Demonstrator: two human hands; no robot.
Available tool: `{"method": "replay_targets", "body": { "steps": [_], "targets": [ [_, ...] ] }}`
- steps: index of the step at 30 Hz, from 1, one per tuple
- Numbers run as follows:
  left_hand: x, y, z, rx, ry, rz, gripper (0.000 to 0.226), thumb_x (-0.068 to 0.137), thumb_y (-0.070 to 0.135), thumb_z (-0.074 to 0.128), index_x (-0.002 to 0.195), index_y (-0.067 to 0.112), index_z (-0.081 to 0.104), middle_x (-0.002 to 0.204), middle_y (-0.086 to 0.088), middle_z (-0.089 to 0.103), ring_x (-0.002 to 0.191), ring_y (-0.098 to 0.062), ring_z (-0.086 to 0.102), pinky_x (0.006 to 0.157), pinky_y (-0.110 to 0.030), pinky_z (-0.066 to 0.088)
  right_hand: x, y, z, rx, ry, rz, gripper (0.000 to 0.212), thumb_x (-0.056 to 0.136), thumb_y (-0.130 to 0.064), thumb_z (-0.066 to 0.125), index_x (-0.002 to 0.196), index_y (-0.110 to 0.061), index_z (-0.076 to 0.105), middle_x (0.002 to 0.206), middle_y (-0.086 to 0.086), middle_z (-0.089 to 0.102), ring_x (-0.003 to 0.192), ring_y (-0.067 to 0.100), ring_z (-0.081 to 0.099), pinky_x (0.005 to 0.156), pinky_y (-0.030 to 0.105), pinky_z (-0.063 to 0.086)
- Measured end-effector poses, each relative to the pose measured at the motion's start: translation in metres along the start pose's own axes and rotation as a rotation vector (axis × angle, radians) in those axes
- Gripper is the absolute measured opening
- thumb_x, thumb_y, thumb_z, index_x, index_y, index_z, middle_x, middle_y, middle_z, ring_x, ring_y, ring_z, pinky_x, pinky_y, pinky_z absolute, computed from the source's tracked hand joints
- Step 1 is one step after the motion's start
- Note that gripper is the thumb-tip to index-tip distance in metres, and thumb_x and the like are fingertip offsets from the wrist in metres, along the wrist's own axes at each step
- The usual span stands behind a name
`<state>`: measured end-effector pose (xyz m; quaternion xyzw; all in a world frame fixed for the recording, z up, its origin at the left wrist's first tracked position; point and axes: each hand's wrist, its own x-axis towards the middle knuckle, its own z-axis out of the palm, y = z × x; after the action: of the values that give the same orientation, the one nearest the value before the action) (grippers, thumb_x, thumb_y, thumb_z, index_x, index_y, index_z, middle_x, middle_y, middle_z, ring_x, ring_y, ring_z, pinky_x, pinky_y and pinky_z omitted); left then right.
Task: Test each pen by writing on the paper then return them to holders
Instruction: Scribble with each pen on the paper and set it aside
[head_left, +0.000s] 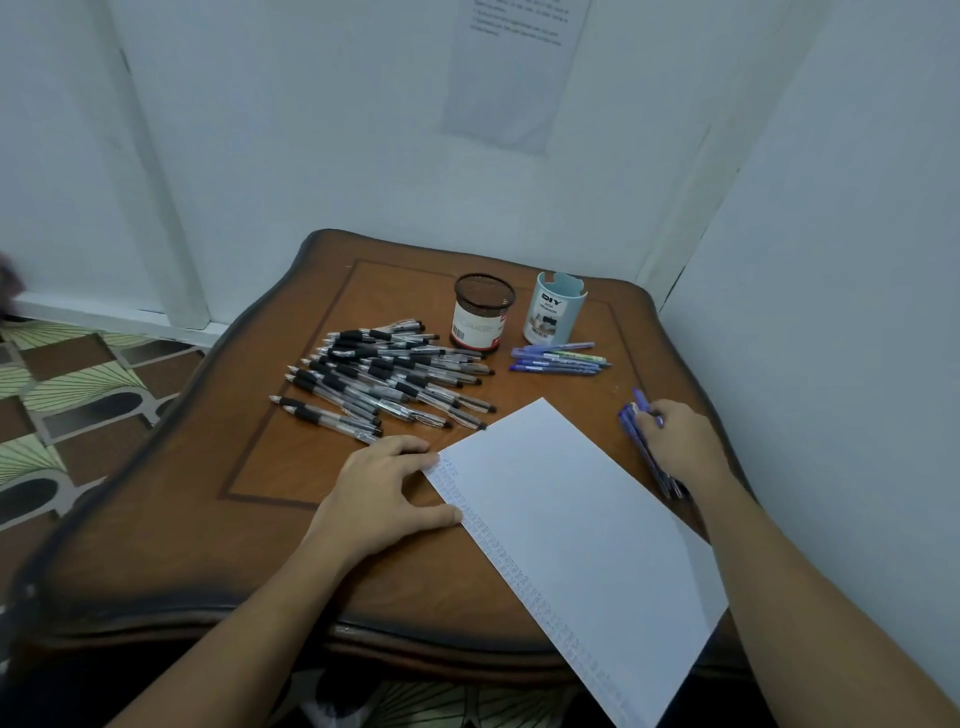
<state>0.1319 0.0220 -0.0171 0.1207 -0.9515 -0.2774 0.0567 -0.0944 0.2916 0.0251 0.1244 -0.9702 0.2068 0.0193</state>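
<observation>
My left hand (387, 493), fingers flat, presses the left edge of the white paper sheet (571, 519). My right hand (680, 441) curls round a bundle of blue plastic pens (644, 452) lying at the right edge of the brown wooden table (208, 519).

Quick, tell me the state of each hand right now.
Left hand: open, fingers flat, pressing the edge of the paper.
Right hand: closed round a bunch of blue pens.
</observation>
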Motion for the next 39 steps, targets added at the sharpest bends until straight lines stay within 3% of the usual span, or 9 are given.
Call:
{"method": "replay_targets", "body": {
  "steps": [4,8,13,18,24,28,32,35,39],
  "targets": [
    [0.003,-0.004,0.003,0.009,0.02,0.006,0.119,0.044,0.104,0.025,0.135,0.034,0.055,0.141,0.02,0.044,0.13,-0.002,0.035,0.112,-0.035,0.028,0.01,0.016,-0.001,-0.218,-0.019,0.062,0.039,0.103,-0.04,0.045,0.103,-0.006,0.063,0.102,0.016,0.068,0.084,0.03,0.061,0.07,0.032,0.049],
    [0.002,-0.003,0.003,-0.003,0.022,0.003,0.115,0.045,0.102,0.034,0.135,0.034,0.056,0.14,0.02,0.044,0.131,-0.002,0.035,0.112,-0.034,0.027,0.013,-0.015,0.002,-0.306,0.109,-0.074,0.033,0.103,-0.031,0.047,0.118,-0.006,0.063,0.118,0.018,0.058,0.107,0.031,0.057,0.085,0.037,0.048],
    [0.003,-0.004,0.004,0.018,0.01,0.014,0.096,0.06,0.09,0.05,0.137,0.034,0.053,0.142,0.02,0.043,0.131,-0.002,0.034,0.112,-0.032,0.026,0.042,-0.06,0.029,-0.184,-0.108,-0.337,0.037,0.103,-0.012,0.048,0.138,-0.018,0.058,0.145,0.01,0.052,0.131,0.028,0.048,0.11,0.036,0.037],
    [0.004,-0.006,0.004,0.016,-0.001,0.002,0.094,0.062,0.089,0.052,0.139,0.035,0.051,0.143,0.019,0.041,0.132,-0.002,0.032,0.111,-0.031,0.023,0.069,-0.088,0.058,-0.265,-0.111,-0.328,0.032,0.102,-0.025,0.052,0.133,-0.03,0.059,0.139,0.01,0.051,0.131,0.03,0.042,0.108,0.046,0.033],
    [0.004,-0.006,0.004,0.023,0.003,0.008,0.095,0.061,0.089,0.055,0.139,0.035,0.05,0.143,0.019,0.041,0.132,-0.002,0.031,0.111,-0.031,0.021,0.071,-0.09,0.061,-0.414,-0.023,-0.441,0.022,0.106,-0.03,0.041,0.114,-0.016,0.056,0.124,0.01,0.06,0.119,0.029,0.05,0.098,0.045,0.033],
    [0.003,-0.005,0.003,-0.003,0.013,0.02,0.1,0.056,0.091,0.043,0.138,0.033,0.053,0.142,0.018,0.043,0.131,-0.003,0.034,0.11,-0.032,0.023,0.044,-0.105,0.038,0.168,-0.044,-0.413,0.027,0.108,-0.034,0.033,0.115,-0.013,0.048,0.13,0.009,0.059,0.111,0.019,0.054,0.084,0.039,0.048],
    [0.002,-0.004,0.003,-0.012,0.036,0.023,0.098,0.057,0.09,0.046,0.135,0.031,0.056,0.14,0.017,0.046,0.129,-0.003,0.037,0.108,-0.031,0.025,0.011,-0.129,0.018,0.625,-0.09,-0.261,0.057,0.102,-0.044,0.045,0.111,0.01,0.062,0.098,-0.004,0.062,0.091,-0.011,0.059,0.06,0.015,0.047],
    [0.002,-0.001,0.002,-0.006,0.034,0.015,0.088,0.065,0.081,0.063,0.136,0.03,0.055,0.141,0.016,0.046,0.13,-0.004,0.037,0.111,-0.033,0.025,-0.003,-0.139,0.014,0.918,-0.11,-0.101,0.038,0.097,-0.041,0.053,0.106,-0.004,0.062,0.075,-0.01,0.062,0.068,0.0,0.055,0.058,0.021,0.039],
    [0.001,0.001,0.0,0.012,0.029,0.009,0.082,0.069,0.074,0.066,0.137,0.03,0.054,0.142,0.015,0.045,0.132,-0.005,0.036,0.113,-0.036,0.026,-0.02,-0.139,0.014,1.34,-0.226,0.025,0.039,0.098,-0.045,0.046,0.075,-0.014,0.051,0.045,-0.007,0.03,0.042,0.008,0.023,0.045,0.024,0.022]
  ]
}}
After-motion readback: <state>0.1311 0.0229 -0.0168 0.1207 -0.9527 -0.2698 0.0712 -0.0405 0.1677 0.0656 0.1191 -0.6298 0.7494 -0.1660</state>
